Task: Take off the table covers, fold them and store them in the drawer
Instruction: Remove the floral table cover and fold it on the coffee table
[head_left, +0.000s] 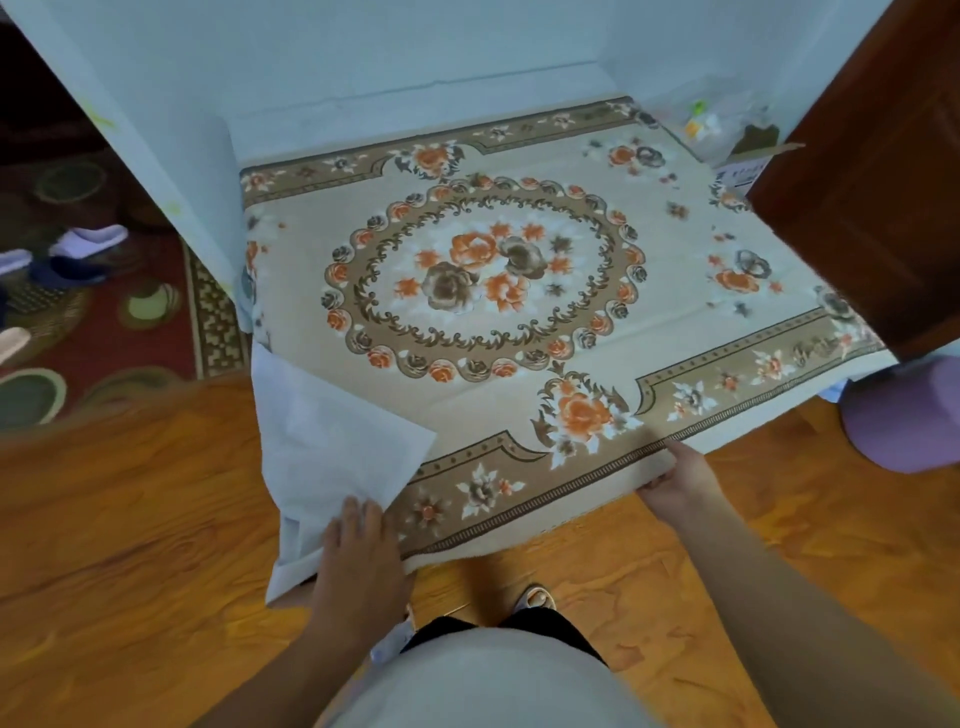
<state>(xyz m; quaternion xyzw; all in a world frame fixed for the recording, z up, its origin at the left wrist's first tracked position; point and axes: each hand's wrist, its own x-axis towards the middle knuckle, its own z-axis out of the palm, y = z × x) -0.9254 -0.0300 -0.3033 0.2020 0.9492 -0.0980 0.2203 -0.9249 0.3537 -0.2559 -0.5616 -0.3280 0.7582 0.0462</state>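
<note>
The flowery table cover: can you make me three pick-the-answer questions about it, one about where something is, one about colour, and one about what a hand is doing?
1. Where does the left hand rest?
A. on the white cloth's corner
B. on the door
C. on the floor

2. What colour are the big flowers on the table cover?
A. blue
B. orange and brown
C. green

3. What is the right hand doing?
A. hanging free
B. gripping the cover's near edge
C. pointing at the wall

Answers: 1 A, its fingers lie flat on the white cloth. 2 B, the middle ring shows orange and brown blooms. 3 B, its fingers curl round the near edge.

Probably a home: red patterned rug (104, 332), slippers (88, 241), wooden floor (130, 519).
</note>
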